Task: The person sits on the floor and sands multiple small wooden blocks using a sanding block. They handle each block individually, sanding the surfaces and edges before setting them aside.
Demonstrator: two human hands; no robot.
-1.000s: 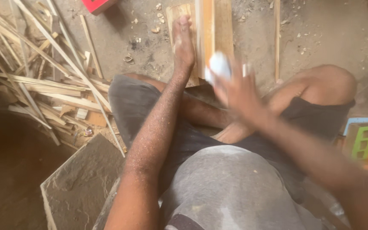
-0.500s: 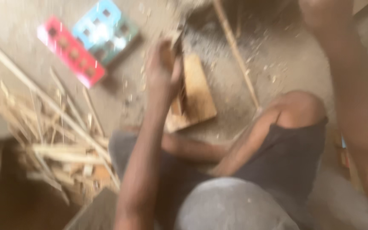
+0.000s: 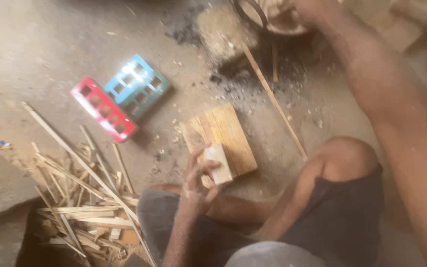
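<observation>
The single head-worn camera looks steeply down from close above the seated person's lap at the dusty floor [image 3: 50, 54], with the knees low in the frame, the left hand [image 3: 196, 185] at centre and the right arm running off the upper right.

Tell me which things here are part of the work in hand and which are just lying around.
In hand:
left hand gripping a small wooden block
wooden board under the block
right hand reaching to a round basket

Lying about:
red and blue grid frames
pile of wood strips
long stick
</observation>
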